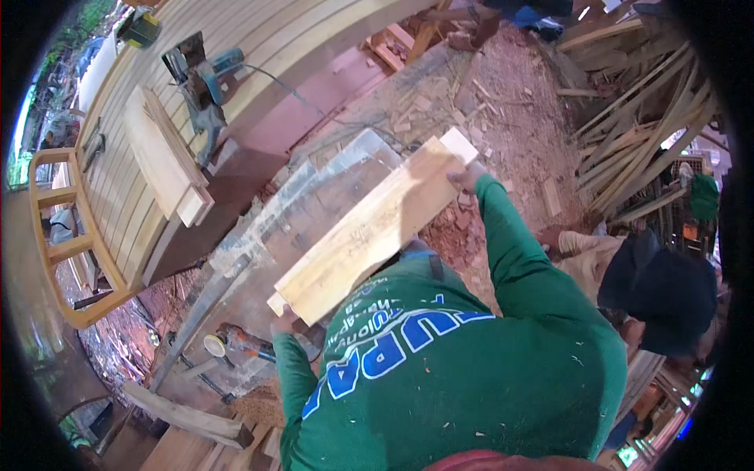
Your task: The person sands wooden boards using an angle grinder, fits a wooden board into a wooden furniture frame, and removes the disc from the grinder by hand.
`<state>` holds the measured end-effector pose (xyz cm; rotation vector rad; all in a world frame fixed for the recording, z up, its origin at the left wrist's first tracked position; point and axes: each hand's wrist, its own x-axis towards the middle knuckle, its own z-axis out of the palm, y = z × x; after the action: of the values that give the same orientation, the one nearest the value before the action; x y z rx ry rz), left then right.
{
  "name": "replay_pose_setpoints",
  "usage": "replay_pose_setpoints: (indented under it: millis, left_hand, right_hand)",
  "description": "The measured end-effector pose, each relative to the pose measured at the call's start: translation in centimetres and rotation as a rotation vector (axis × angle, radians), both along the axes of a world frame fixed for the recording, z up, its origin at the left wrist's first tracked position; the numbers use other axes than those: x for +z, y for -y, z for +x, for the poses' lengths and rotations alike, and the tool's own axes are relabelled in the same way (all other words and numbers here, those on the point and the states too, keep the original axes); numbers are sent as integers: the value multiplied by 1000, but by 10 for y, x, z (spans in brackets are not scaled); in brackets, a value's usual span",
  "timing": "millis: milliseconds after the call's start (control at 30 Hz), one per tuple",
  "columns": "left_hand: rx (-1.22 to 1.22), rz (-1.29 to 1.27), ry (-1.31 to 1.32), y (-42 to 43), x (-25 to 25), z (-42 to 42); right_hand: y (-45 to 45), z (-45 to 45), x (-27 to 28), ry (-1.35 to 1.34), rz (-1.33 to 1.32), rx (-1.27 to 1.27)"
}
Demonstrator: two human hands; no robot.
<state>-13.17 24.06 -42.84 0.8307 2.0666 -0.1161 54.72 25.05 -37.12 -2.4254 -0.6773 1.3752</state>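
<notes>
The left hand and right hand have their fingers closed on opposite ends of the long, pale wooden board with narrower end tabs, probably to balance its length, beside the dusty grey tabletop.

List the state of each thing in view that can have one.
Left hand, gripping left end of held boards
Right hand, gripping their right end
Held boards, stacked, ends offset
Blue power tool, set down, corded; on/off unclear
Orange power tool, set down; on/off unclear
Other boards, stacked on slats
Wooden frame, upper slots open
</notes>
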Motion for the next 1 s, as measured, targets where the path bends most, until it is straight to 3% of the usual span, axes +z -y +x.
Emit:
replay_pose_setpoints:
  millis: [100, 133, 233, 267, 300, 367, 433, 500, 533, 600, 667, 733, 767, 833, 867, 933, 1000]
  left_hand:
    - [-247, -21, -83, -29, -24, -18]
    - [-318, 5, -140, -37, -37, -26]
    - [-440, 121, -403, -58, -65, -51]
    - [-132, 87, -59, -70, -36, -32]
    - [-35, 215, -4, -70, -32, -24]
    - [165, 490, 109, -75, -42, -20]
    - [-294, 320, 24, -77, -78, -47]
    - [-534, 231, -170, -89, -93, -57]
    - [-550, 221, -302, -91, -100, -43]
    - [-761, 133, -202, -108, -86, -26]
    - [-668, 309, -35, -109, -70, -25]
    - [-510, 419, -300, -89, -106, -42]
    - [-184, 401, -80, -80, -81, -34]
    - [604, 491, 277, -63, -20, -11]
    - [673, 511, 315, -53, -10, -9]
    - [811, 554, 388, -32, 7, -7]
    - [700, 710, 287, -4, -10, -13]
  right_hand:
    - [1, 7, -44, 89, 11, 40]
    - [-6, 4, -34, 57, 17, 81]
    - [-34, 13, -28, 308, -144, 341]
    - [-45, 26, -30, 361, -230, 361]
    - [-58, 41, -29, 423, -308, 383]
    - [-79, 45, 16, 559, -151, 68]
    - [-96, 69, -22, 609, -45, 65]
    - [-103, 73, -68, 530, 207, 133]
    - [-108, 66, -87, 628, 133, 219]
    - [-120, 41, -60, 483, 36, 336]
    - [-109, 58, -95, 498, 25, 240]
    - [-122, 71, -89, 434, 39, 11]
    - [-117, 71, -70, 353, 46, -160]
    - [-104, 59, -51, 131, 430, -327]
    - [-93, 56, -48, 9, 617, -407]
    - [-76, 77, -72, 214, 534, -132]
    - [-55, 96, -101, 457, 464, 175]
